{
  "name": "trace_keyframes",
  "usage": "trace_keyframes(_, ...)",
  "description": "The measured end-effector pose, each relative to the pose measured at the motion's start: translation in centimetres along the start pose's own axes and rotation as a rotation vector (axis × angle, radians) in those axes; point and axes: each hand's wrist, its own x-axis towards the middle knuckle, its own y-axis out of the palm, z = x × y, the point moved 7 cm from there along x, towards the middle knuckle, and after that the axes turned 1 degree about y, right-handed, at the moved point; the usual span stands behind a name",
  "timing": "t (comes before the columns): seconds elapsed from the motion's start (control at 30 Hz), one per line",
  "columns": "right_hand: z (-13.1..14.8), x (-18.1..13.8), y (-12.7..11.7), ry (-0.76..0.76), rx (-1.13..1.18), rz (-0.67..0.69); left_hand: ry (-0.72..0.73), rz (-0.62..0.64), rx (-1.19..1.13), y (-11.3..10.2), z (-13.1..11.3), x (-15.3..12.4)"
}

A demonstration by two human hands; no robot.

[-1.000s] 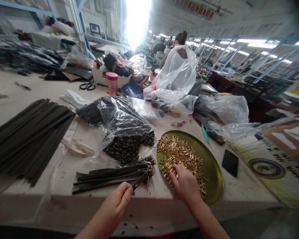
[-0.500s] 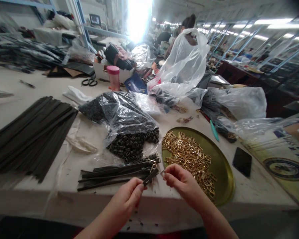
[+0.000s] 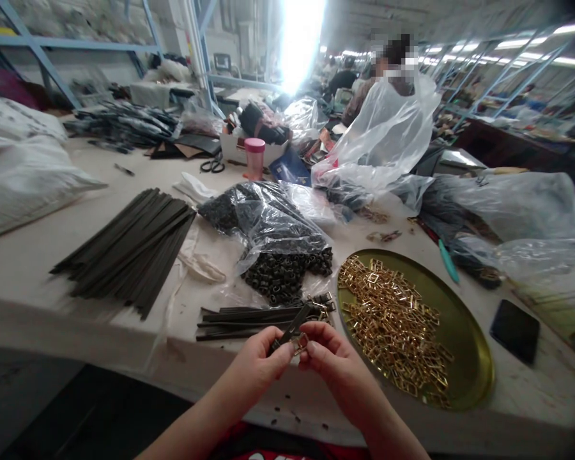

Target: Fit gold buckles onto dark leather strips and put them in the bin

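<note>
My left hand (image 3: 259,364) pinches the end of a dark strap (image 3: 292,326) at the table's front edge. My right hand (image 3: 335,364) meets it and pinches a small gold buckle (image 3: 299,343) against the strap's tip. Behind my hands lies a small pile of dark straps with buckles fitted (image 3: 259,316). Right of my hands stands a round gold tray (image 3: 469,332) with a heap of loose gold buckles (image 3: 393,316).
A wide bundle of plain dark straps (image 3: 129,246) lies at the left. A clear bag spills small dark loops (image 3: 282,271) mid-table. A black phone (image 3: 515,329) lies right of the tray. Plastic bags, a pink cup (image 3: 255,156), scissors and a person are behind.
My right hand left the tray with a buckle and came to my left hand, which raised the strap's end. The view has shifted to the left.
</note>
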Motion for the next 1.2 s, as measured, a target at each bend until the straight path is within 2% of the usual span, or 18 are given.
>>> trace_keyframes(0.13,-1.2,-0.1,0.2,0.011,0.062,-0.023,0.019,0.01,0.014,-0.1,-0.2,-0.6)
trace_keyframes(0.3,-2.0,-0.2,0.8,-0.024,-0.021,0.015,0.108,-0.032,0.023,-0.7,0.2,-1.3)
trace_keyframes(0.47,-3.2,-0.4,2.2,0.111,0.179,0.124,0.259,-0.076,0.205,-1.2,-0.6,-2.1)
trace_keyframes(0.6,-3.6,-0.5,2.7,0.211,0.309,0.106,0.297,-0.132,0.39,-1.8,-0.8,-2.2)
trace_keyframes(0.7,-4.0,-0.3,2.7,0.257,0.315,0.071,0.307,-0.132,0.407,-2.1,-0.7,-1.9)
trace_keyframes(0.77,-3.8,0.0,2.3,0.19,0.245,0.023,0.271,-0.103,0.346,-2.3,-0.5,-1.6)
trace_keyframes(0.87,-2.9,0.4,1.7,0.007,0.067,-0.041,0.128,-0.017,0.222,-2.2,0.4,-1.2)
trace_keyframes(0.97,-2.6,0.6,1.6,-0.079,-0.043,-0.058,0.029,0.053,0.082,-1.5,1.2,-0.8)
trace_keyframes(1.2,-1.9,0.3,1.1,-0.202,-0.27,-0.108,-0.112,0.028,-0.089,-0.7,3.3,0.0)
